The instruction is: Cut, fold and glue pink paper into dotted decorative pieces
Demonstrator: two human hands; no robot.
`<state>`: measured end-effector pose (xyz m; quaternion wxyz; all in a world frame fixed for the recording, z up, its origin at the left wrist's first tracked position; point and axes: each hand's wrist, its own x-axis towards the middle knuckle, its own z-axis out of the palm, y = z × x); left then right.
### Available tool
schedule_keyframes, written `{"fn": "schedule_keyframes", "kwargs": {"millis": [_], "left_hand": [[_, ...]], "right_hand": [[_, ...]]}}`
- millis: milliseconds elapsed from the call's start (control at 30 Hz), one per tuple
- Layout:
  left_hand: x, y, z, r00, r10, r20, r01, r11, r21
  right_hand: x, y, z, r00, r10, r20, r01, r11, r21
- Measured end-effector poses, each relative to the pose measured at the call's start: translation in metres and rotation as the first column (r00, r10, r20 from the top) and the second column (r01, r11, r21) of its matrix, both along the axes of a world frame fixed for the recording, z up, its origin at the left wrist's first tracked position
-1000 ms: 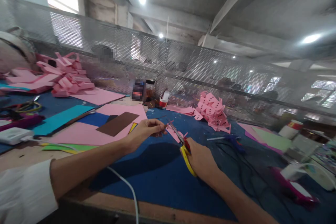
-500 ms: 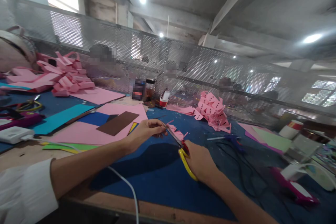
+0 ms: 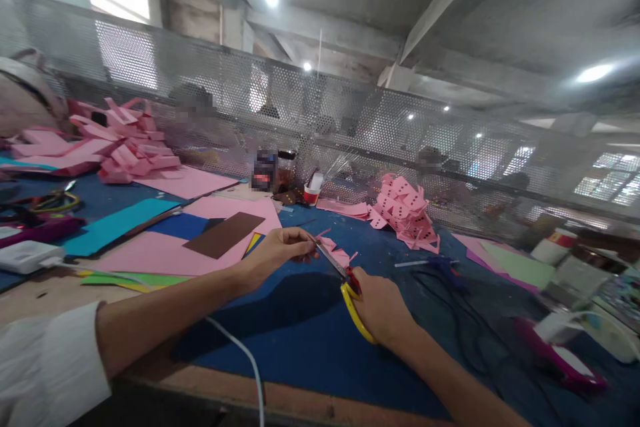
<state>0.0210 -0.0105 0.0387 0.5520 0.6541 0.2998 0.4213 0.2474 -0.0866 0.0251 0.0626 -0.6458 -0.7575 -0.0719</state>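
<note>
My right hand [image 3: 381,307] grips yellow-handled scissors [image 3: 345,280], its fingers closed through the handles. The blades point up and left toward my left hand [image 3: 277,250]. That hand is pinched shut on a small dark piece at the blade tips; I cannot make out what it is. Small pink paper scraps [image 3: 336,255] lie on the blue mat [image 3: 300,333] just behind the blades.
Pink, teal, blue, brown and green paper sheets [image 3: 200,240] lie at the left. Piles of cut pink pieces [image 3: 405,210] [image 3: 125,143] sit near a perforated metal screen [image 3: 350,120]. Black cables, a pink tool [image 3: 565,357] and a white cord [image 3: 245,360] lie around.
The scissors moved left and closer to my left hand, with the blades now meeting the piece it pinches. My left hand stayed almost still.
</note>
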Motion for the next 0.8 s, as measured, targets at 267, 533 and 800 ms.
{"fn": "schedule_keyframes", "kwargs": {"millis": [267, 533, 800], "left_hand": [[0.0002, 0.0008, -0.0009, 1.0, -0.008, -0.005, 0.008, 1.0, 0.0], [0.0008, -0.0009, 0.0014, 1.0, 0.006, -0.013, -0.006, 1.0, 0.0], [0.0003, 0.0011, 0.0, 1.0, -0.001, -0.013, 0.001, 1.0, 0.003]], "right_hand": [[0.0001, 0.0014, -0.002, 1.0, -0.003, 0.01, 0.003, 1.0, 0.012], [0.0004, 0.0013, -0.0016, 1.0, -0.01, 0.015, 0.01, 1.0, 0.008], [0.0013, 0.0015, -0.0029, 0.999, -0.025, 0.029, 0.024, 1.0, 0.019]]}}
